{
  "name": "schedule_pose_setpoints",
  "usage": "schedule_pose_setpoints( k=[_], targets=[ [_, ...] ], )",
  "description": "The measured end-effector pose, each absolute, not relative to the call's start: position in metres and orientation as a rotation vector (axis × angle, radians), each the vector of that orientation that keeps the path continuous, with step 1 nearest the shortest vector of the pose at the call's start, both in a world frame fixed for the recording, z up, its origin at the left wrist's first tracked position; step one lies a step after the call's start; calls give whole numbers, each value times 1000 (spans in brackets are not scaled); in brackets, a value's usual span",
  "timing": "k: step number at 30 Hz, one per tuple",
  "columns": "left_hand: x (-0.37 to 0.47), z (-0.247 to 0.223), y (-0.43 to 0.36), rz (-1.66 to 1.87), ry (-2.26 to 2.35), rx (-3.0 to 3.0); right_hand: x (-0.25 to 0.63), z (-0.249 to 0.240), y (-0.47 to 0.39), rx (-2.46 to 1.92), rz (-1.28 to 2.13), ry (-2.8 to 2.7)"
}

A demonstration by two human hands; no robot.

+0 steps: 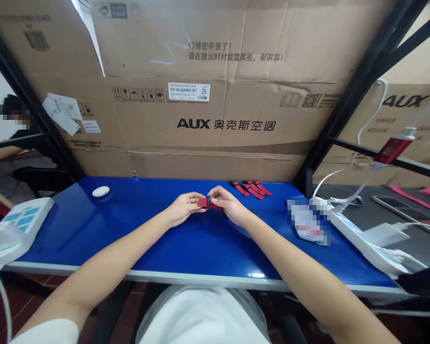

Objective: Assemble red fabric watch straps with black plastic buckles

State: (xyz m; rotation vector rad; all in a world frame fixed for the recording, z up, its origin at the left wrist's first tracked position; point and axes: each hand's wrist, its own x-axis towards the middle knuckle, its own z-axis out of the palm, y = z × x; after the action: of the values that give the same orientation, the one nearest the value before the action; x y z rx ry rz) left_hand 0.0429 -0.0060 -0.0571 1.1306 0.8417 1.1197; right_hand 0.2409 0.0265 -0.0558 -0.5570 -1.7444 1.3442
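**A:** Where are your hands?

**B:** Both meet over the middle of the blue counter (93, 229). Your left hand (182, 208) and your right hand (229, 205) come together on a small red strap (204, 202) with a dark band across its middle.

**A:** And your fingers?

**B:** Closed on it from both sides. Your left fingers (193, 198) pinch the strap's left end, and your right fingers pinch its right end. The strap sits between the two hands, just above the counter; you can't tell from here whether it touches the surface.

**A:** What lies around you?

**B:** A pile of red straps (251, 188) lies just beyond your right hand, near the back edge. A white oval object (101, 191) rests well apart to your left. A white and light-blue device (19, 224) sits at the left end of the counter, and a white power strip (358, 239) with a plugged-in adapter lies at the right end. Big cardboard boxes (215, 95) stand behind the counter. Another person (14, 138) sits far off to your left.
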Motion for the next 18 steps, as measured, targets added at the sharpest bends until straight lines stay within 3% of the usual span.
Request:
schedule_pose_setpoints(
  k=[10, 18],
  targets=[
    [53, -61, -7, 1097, 1038, 1338, 236, -56, 27, -631, 1217, -1818],
    [51, -58, -6, 1135, 1241, 1663, 240, -57, 28, -832, 834, -2061]
  ],
)
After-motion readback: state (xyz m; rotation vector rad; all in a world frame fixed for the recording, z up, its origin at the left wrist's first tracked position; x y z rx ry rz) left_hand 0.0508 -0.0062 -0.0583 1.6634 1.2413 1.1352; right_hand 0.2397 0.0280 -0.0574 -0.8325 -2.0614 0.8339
